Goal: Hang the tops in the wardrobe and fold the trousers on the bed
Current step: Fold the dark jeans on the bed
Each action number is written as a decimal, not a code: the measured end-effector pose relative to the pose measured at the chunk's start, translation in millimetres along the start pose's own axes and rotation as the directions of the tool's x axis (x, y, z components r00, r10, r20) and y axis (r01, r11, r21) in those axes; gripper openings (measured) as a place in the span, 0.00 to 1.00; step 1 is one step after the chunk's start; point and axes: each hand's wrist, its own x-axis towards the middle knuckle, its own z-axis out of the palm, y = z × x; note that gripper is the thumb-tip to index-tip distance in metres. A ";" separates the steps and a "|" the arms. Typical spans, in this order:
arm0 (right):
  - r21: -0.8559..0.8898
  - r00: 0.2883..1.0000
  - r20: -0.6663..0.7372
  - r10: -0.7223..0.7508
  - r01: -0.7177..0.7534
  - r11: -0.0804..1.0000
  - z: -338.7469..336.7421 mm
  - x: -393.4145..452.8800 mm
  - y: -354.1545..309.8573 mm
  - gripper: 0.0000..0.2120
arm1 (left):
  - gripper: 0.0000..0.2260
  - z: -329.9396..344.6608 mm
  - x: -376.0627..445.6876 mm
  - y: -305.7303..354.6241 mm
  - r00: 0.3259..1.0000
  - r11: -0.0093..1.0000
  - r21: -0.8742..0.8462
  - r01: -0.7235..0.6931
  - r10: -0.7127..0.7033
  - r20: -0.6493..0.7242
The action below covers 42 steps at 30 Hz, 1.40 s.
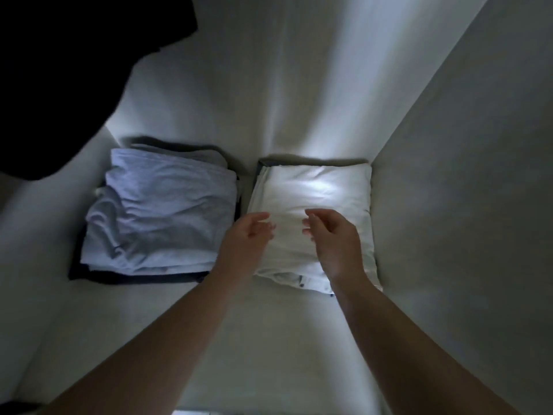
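Now I am seeing both hands hovering, fingers loose and holding nothing, over the white trousers folded at centre right of the frame: left hand at their left edge, right hand above their middle. Just beside them, centre left, a grey stack is lying.

Black mass: fills the corner far up and left of the left hand, well apart from it. Featureless, edge irregular; material cannot be told.
Pale bright strip: at the bottom edge, well below and behind both hands, partly cut off.
Dark patch: bottom corner, far below-left of the left hand; unidentifiable.
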 end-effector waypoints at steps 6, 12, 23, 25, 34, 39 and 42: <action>0.147 0.972 0.210 -0.108 0.078 0.986 13.3 -112.4 -67.4 0.10 | 0.07 -70.4 -134.1 34.5 0.989 0.975 -0.221 0.024 -0.056 -0.140; 0.185 0.843 0.484 -0.235 0.164 0.969 19.0 -226.9 -121.0 0.12 | 0.07 -147.8 -275.8 59.9 0.952 0.962 -0.272 -0.029 -0.056 -0.301; 0.228 0.295 0.917 -0.269 0.165 0.960 95.1 -377.8 -158.0 0.10 | 0.07 -255.1 -474.7 69.0 0.653 0.935 -0.273 -0.227 -0.062 -0.755; 0.241 0.184 0.945 -0.271 0.168 0.956 113.1 -399.8 -165.1 0.11 | 0.07 -268.3 -507.7 63.1 0.555 0.941 -0.235 -0.243 -0.064 -0.830; 0.261 -0.198 0.963 -0.184 0.502 0.824 159.9 -465.5 -150.4 0.09 | 0.06 -271.6 -644.2 4.7 0.106 0.957 -0.254 -0.138 -0.240 -0.965; 0.295 -0.272 0.955 -0.117 0.833 0.468 184.4 -484.8 -133.3 0.13 | 0.06 -261.8 -666.4 -30.4 0.166 0.947 -0.274 0.167 -0.301 -0.939; 0.213 -0.210 0.977 -0.048 0.908 0.361 193.7 -493.1 -128.2 0.24 | 0.08 -272.8 -661.9 -36.5 0.280 0.924 -0.283 0.259 -0.352 -0.893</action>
